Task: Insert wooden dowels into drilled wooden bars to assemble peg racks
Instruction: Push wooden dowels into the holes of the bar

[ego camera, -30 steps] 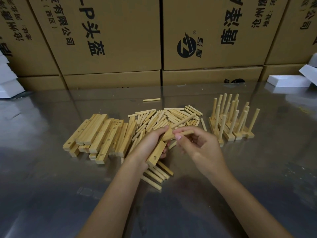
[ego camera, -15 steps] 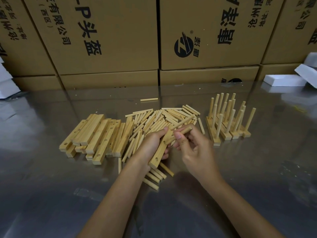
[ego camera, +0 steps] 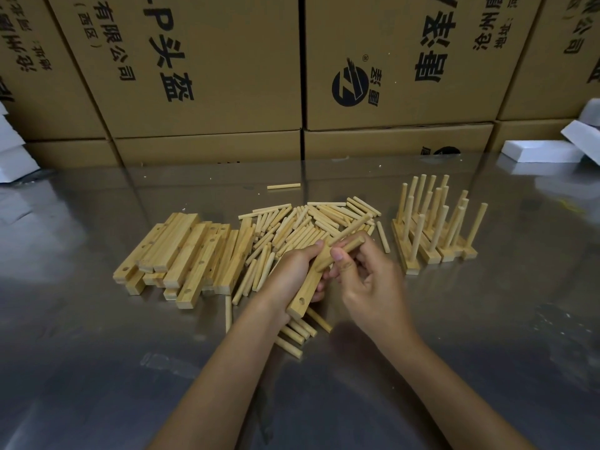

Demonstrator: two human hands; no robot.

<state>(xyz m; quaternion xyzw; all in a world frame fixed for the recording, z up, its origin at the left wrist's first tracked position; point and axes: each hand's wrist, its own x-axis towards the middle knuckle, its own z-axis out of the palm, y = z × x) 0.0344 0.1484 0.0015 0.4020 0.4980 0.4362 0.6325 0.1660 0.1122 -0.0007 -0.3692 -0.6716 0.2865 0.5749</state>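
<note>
Two hands: left hand [ego camera: 292,271] grips drilled bar [ego camera: 306,287] steady, tilted up; right hand [ego camera: 367,280] pinches dowel [ego camera: 341,253], lining it up.
Bench [ego camera: 97,352]: spare bars left, finished racks [ego camera: 435,235] right, all within reach.

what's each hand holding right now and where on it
The left hand grips a drilled wooden bar around its upper middle. The right hand pinches a dowel near its lower end, at the bar.

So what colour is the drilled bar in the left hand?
Pale yellowish natural wood, unpainted: the drilled wooden bar, clearest in the head view.
</note>
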